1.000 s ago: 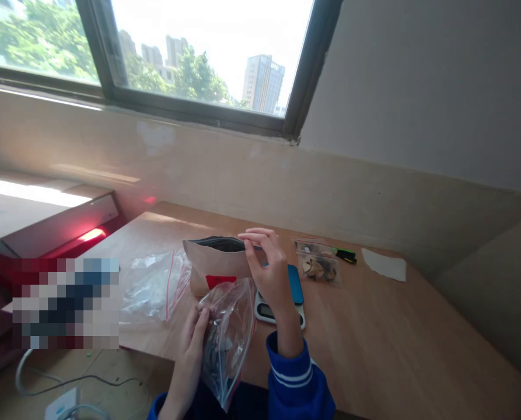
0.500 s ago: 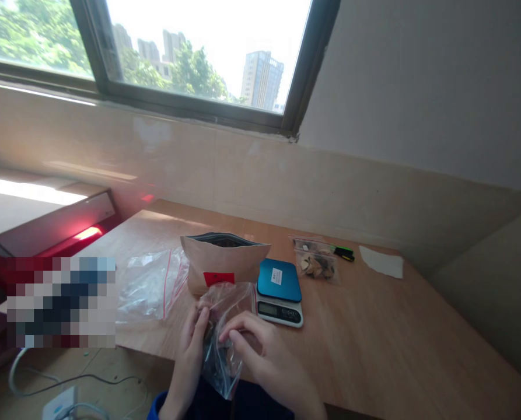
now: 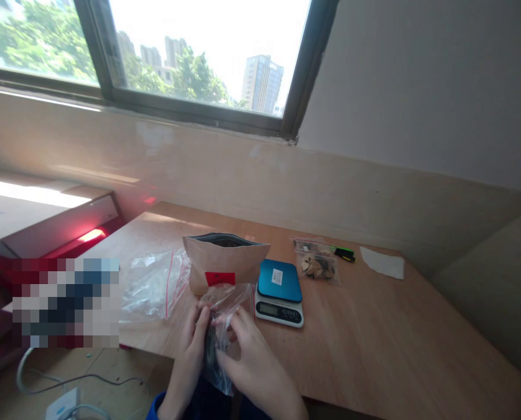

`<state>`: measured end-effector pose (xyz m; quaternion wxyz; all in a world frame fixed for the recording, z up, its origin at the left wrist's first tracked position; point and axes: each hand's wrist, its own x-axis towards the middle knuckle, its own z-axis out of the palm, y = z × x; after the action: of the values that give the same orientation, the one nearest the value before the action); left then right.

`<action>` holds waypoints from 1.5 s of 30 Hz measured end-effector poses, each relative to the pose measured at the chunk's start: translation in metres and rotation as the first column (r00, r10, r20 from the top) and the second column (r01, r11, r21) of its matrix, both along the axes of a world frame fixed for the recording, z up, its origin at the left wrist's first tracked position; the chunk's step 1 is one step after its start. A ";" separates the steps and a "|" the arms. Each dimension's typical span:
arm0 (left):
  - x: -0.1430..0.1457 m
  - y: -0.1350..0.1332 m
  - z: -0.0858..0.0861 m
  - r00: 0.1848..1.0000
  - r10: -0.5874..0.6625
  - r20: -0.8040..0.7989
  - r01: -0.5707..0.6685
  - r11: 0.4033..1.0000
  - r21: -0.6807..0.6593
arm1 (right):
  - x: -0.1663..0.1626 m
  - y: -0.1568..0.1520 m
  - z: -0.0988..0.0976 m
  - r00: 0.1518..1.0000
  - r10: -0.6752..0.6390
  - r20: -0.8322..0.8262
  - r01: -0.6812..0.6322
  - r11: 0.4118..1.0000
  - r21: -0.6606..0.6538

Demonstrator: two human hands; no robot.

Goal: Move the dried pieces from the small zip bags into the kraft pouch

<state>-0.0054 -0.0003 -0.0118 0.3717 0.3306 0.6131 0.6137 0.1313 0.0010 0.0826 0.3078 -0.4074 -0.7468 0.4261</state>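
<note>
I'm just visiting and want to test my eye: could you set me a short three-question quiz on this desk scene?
1. True or false: both hands grip the clear plastic bag.
2. What stands right of the brown paper pouch? A) kitchen scale B) mug C) laptop
3. Is the pouch's top open or sealed?

Key: 1 true, left hand and right hand both hold it. 2 A, the kitchen scale. 3 open.
</note>
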 end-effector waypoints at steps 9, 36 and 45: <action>-0.005 0.005 -0.020 0.971 -0.062 -0.232 0.068 0.998 0.018 | 0.009 -0.006 -0.002 0.986 0.128 0.109 -0.111 0.983 -0.148; -0.010 -0.004 -0.056 0.799 -0.167 -0.578 0.276 0.955 0.107 | 0.009 -0.006 0.004 0.995 0.019 0.095 0.002 0.976 -0.220; -0.012 -0.002 -0.076 0.654 -0.150 -0.741 0.371 0.917 0.142 | 0.013 -0.005 -0.005 0.992 0.015 0.126 0.016 0.970 -0.244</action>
<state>-0.0171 -0.0022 -0.0879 0.1371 0.6779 0.5604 0.4556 0.1440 -0.0036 0.0780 0.2075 -0.4686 -0.7066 0.4879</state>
